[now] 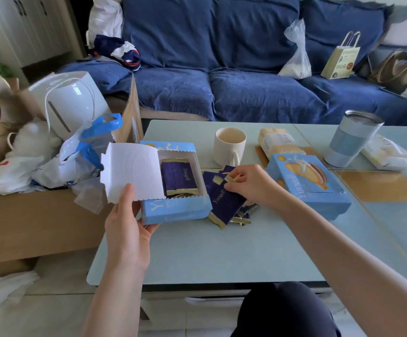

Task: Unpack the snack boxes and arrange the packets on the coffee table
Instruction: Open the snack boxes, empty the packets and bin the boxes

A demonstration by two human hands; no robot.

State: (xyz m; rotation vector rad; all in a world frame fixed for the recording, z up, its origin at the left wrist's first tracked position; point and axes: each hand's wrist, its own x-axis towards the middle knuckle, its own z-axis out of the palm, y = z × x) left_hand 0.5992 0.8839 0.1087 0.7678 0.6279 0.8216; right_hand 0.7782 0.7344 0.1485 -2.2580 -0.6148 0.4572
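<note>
An open light-blue snack box (173,210) lies at the left edge of the coffee table (222,251), its white lid flap (129,171) folded back. My left hand (127,224) grips the box at its near left corner, thumb on the flap. Inside lie dark purple packets (178,176) with gold ends. Just right of the box, several more purple packets (224,203) lie in a loose pile on the table. My right hand (248,183) rests on that pile, fingers pinching the gold end of a packet. A second, closed blue snack box (307,183) sits further right.
A cream mug (229,147) stands behind the pile. Two tissue packs (277,142) (387,152) and a blue tumbler (351,139) occupy the table's far right. A cardboard box (39,222) with plastic bags and a white appliance (71,105) stands left. A blue sofa (222,93) lies behind.
</note>
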